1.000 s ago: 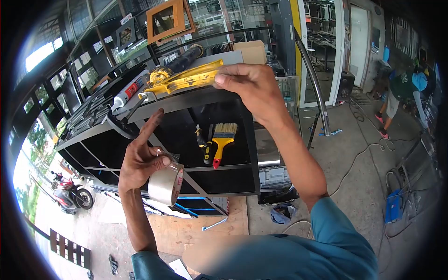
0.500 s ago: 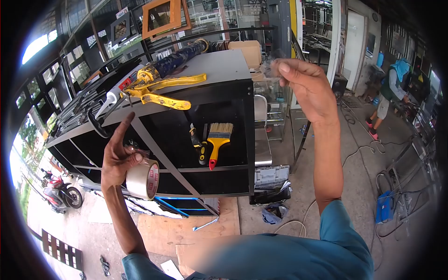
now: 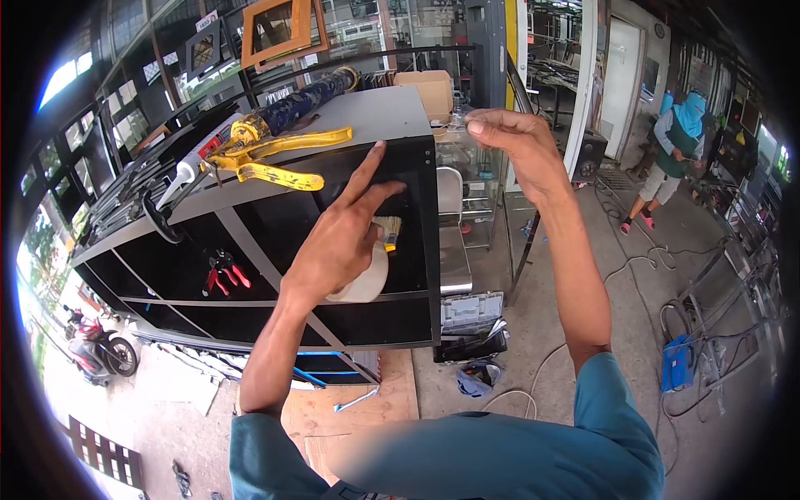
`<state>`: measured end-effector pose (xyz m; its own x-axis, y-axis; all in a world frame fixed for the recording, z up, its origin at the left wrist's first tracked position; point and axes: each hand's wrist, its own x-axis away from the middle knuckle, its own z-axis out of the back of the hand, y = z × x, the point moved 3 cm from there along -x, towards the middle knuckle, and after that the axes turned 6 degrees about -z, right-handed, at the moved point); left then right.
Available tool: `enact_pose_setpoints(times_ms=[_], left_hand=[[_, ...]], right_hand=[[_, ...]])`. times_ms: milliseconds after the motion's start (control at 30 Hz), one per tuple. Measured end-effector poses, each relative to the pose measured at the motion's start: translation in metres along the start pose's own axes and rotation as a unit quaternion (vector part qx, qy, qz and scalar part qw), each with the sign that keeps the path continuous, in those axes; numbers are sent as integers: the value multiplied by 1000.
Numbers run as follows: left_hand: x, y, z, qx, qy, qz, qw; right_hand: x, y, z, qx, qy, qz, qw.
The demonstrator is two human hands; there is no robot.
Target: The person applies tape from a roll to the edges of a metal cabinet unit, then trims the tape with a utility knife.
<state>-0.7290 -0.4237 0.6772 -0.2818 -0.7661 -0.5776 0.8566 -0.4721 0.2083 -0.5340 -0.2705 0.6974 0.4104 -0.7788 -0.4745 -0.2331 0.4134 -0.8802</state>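
As I watch through the head camera, the left hand (image 3: 332, 243) has just swung inward across the black cabinet (image 3: 430, 258), narrowing its gap to the right hand (image 3: 521, 150); that brings the tape roll (image 3: 367, 282) nearer the right fingers, covers most of the paintbrush (image 3: 388, 232) and uncovers the pliers (image 3: 223, 271). The hands are apart: the left carries the roll beneath its palm, two fingers pointing out, while the right pinches thumb and fingertips together, though I cannot tell whether clear tape runs between them. I count one roll, one brush, one pair of pliers in a compartment, one caulking gun (image 3: 260, 132) on top, and, farther off, one motorbike (image 3: 100, 348) and one co-worker (image 3: 677, 154).
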Motion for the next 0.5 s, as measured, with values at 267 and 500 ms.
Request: enact_pose_setpoints(times_ms=[267, 500], left_hand=[[-9, -15, 2, -71, 13, 6, 997], [-17, -9, 6, -27, -7, 76, 997]], right_hand=[[0, 11, 22, 3, 18, -7, 1000], [-1, 22, 25, -44, -6, -2, 999]])
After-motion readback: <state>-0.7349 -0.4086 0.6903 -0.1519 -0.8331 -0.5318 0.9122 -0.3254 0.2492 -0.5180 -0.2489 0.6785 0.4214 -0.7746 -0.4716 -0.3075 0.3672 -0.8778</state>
